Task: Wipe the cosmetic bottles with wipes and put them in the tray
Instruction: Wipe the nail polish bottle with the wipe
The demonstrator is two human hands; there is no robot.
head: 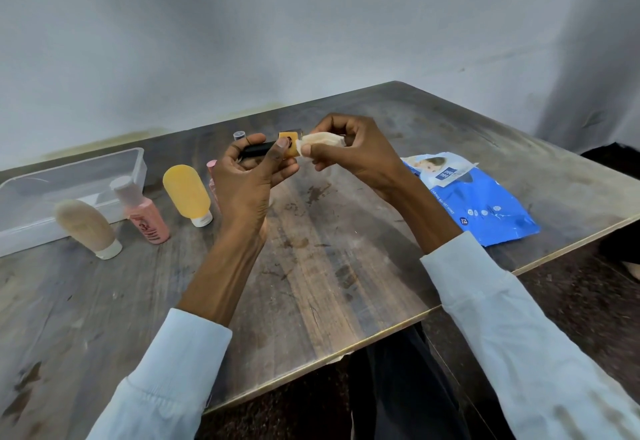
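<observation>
2 hands meet above a worn wooden table (346,266): the left hand (249,176) grips a small cosmetic bottle (289,145) with an amber-yellow body and black cap, held sideways in the air, while the right hand (356,152) pinches a folded white wipe (323,141) against the bottle's end. 3 more bottles, beige (86,228), pink (145,217) and yellow (187,193), lie just beside a clear plastic tray (138,165) at left. A blue wipes pack (478,204) lies at right.
</observation>
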